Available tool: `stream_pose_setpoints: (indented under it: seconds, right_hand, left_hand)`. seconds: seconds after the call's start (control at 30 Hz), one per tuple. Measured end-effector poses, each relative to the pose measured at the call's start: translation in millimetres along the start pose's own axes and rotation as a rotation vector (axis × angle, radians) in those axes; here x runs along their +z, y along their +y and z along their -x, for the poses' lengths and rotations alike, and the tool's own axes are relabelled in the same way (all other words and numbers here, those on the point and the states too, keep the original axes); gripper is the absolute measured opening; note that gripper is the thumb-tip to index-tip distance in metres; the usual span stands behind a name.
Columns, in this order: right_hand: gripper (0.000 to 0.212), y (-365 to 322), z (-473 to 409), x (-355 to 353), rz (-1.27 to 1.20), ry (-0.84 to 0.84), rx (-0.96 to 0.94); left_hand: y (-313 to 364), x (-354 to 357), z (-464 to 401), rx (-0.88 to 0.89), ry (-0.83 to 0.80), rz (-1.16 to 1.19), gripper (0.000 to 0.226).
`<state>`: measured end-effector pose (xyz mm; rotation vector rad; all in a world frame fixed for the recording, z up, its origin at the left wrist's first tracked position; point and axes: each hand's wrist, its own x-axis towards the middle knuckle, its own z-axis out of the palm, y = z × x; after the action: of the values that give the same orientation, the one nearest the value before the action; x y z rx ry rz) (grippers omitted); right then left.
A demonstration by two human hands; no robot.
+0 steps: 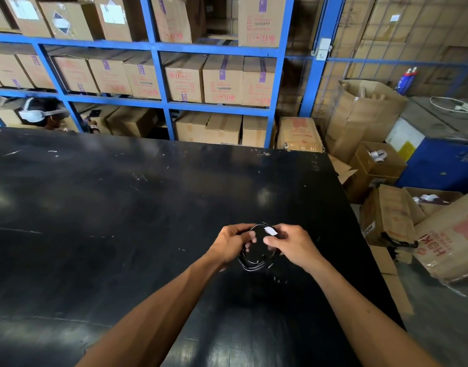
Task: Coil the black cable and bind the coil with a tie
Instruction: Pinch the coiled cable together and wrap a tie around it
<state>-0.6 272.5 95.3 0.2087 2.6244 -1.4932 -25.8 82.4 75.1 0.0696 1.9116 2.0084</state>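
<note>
The black cable (pixel 255 260) is wound into a small round coil held just above the black table (pixel 121 207). My left hand (pixel 231 245) grips the coil's left side, fingers curled around the loops. My right hand (pixel 293 246) pinches the coil's upper right, where a small white tag (pixel 270 230) sits on the cable. Several loops hang below and between both hands. Whether a tie is on the coil is too small to tell.
The table's right edge (pixel 360 223) drops to open cardboard boxes (pixel 386 215) on the floor. Blue shelving (pixel 159 75) packed with cartons stands behind the table. Another person wearing a white headset (pixel 42 113) is beyond the far left edge.
</note>
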Motion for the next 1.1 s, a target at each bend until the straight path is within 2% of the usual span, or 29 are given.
stream_pose_setpoints:
  seconds: [0.1, 0.2, 0.3, 0.43, 0.53, 0.6, 0.67, 0.73, 0.83, 0.93, 1.03, 1.1]
  right_hand:
    - [0.014, 1.9, 1.0, 1.1, -0.216, -0.052, 0.091]
    - [0.013, 10.0, 2.0, 5.2, -0.318, -0.048, 0.131]
    - [0.011, 15.2, 0.2, 12.9, -0.499, 0.031, 0.237]
    - [0.013, 8.1, -8.2, 24.6, -0.997, 0.066, 0.518]
    - [0.019, 7.3, -18.0, 39.8, -1.122, 0.252, 0.623]
    - [0.027, 9.9, -24.0, 49.8, -1.051, 0.433, 0.655]
    - [0.040, 16.0, -28.4, 57.1, -0.827, 0.568, 0.654]
    - [0.049, 22.8, -30.5, 62.4, -0.647, 0.646, 0.618]
    - [0.048, 31.8, -37.6, 62.4, -0.459, 0.700, 0.530]
    - [0.048, 46.6, -47.6, 52.0, -0.288, 0.662, 0.429]
    - [0.051, 68.9, -53.3, 35.9, -0.173, 0.504, 0.392]
    - [0.042, 82.6, -53.3, 29.2, -0.277, 0.321, 0.407]
  left_hand:
    - [-4.7, 2.1, -1.4, -0.081, 0.055, 0.233, 0.025]
    - [-10.1, -3.4, -2.5, -0.138, 0.041, 0.430, 0.028]
    - [-15.3, -5.7, -5.2, -0.161, 0.039, 0.484, 0.025]
    - [-19.2, 5.8, -11.7, -0.157, 0.188, 0.546, 0.024]
    - [-21.3, 27.1, -15.0, -0.171, 0.299, 0.621, 0.026]
    - [-24.3, 40.7, -16.8, -0.212, 0.352, 0.707, 0.026]
    - [-26.1, 48.7, -20.3, -0.258, 0.381, 0.740, 0.027]
    - [-27.3, 53.6, -25.1, -0.288, 0.385, 0.724, 0.028]
    - [-29.5, 58.8, -32.6, -0.318, 0.376, 0.716, 0.029]
    - [-35.3, 56.5, -38.8, -0.337, 0.267, 0.661, 0.026]
    - [-44.8, 47.5, -46.5, -0.350, 0.106, 0.242, 0.019]
    - [-55.9, 42.4, -54.2, -0.377, 0.078, -0.015, 0.026]
